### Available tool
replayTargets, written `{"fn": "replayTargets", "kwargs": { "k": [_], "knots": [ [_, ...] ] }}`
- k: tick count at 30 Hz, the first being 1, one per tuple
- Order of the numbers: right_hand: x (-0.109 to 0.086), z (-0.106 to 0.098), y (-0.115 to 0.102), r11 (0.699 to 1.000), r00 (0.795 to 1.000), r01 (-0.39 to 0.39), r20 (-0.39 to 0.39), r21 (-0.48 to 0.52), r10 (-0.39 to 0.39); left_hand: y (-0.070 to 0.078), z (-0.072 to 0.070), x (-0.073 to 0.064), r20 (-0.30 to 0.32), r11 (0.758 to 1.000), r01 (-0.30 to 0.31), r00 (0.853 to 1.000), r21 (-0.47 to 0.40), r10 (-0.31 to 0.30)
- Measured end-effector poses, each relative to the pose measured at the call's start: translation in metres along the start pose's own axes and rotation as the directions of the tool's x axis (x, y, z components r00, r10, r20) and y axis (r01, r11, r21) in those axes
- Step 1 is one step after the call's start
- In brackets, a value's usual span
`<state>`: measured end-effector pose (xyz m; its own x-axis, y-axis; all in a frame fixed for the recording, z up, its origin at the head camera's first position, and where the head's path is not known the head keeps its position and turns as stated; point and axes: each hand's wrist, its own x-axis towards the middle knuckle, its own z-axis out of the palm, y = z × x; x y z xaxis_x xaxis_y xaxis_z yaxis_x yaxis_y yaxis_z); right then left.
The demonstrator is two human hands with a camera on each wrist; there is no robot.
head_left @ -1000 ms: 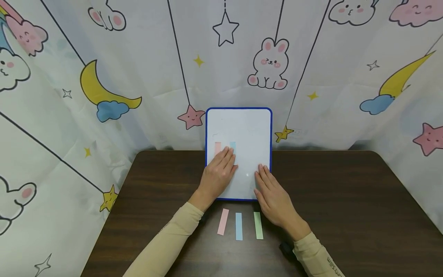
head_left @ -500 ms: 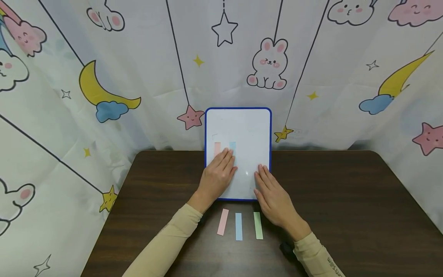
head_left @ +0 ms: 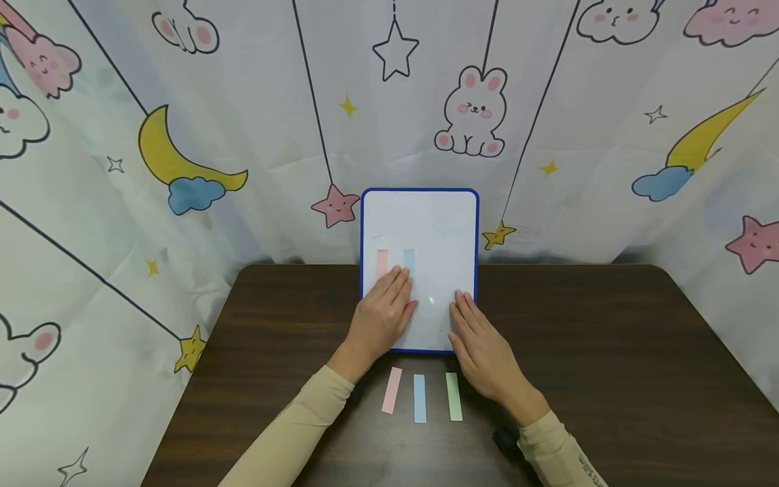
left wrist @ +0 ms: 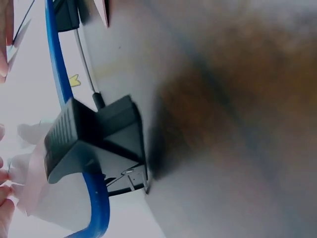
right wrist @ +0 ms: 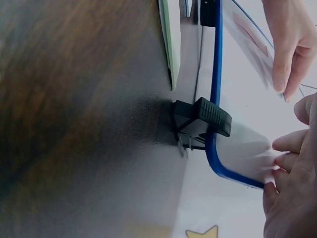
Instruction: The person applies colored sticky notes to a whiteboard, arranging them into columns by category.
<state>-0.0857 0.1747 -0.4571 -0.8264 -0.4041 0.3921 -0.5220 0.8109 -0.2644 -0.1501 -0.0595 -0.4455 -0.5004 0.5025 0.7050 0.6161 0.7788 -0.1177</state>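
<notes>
Blue strip (head_left: 410, 258) is placed on whiteboard (head_left: 429, 223), long axis upright, upper part seen above fingertips of nearer left hand (head_left: 383, 310); fingers of this and right hand (head_left: 483, 343) are held straight, together.

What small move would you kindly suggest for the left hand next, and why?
I would probably slide the left hand down the whiteboard to smooth the blue strip, since it lies over that strip's lower part while the right hand rests on the whiteboard's lower right, likely steadying it.
</notes>
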Motion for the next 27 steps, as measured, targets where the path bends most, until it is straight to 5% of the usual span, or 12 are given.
{"fn": "replayTargets", "kwargs": {
  "k": [12,27],
  "knots": [
    [-0.013,-0.009,-0.005,0.998,0.998,-0.054,0.023,0.039,0.053,0.014,-0.014,-0.016,0.044,0.997,-0.008,0.999,-0.08,0.011],
    [-0.025,-0.025,-0.021,0.996,0.997,0.071,-0.042,0.046,-0.07,0.037,-0.059,-0.026,0.185,0.984,0.04,0.983,-0.174,-0.007]
  ]
}}
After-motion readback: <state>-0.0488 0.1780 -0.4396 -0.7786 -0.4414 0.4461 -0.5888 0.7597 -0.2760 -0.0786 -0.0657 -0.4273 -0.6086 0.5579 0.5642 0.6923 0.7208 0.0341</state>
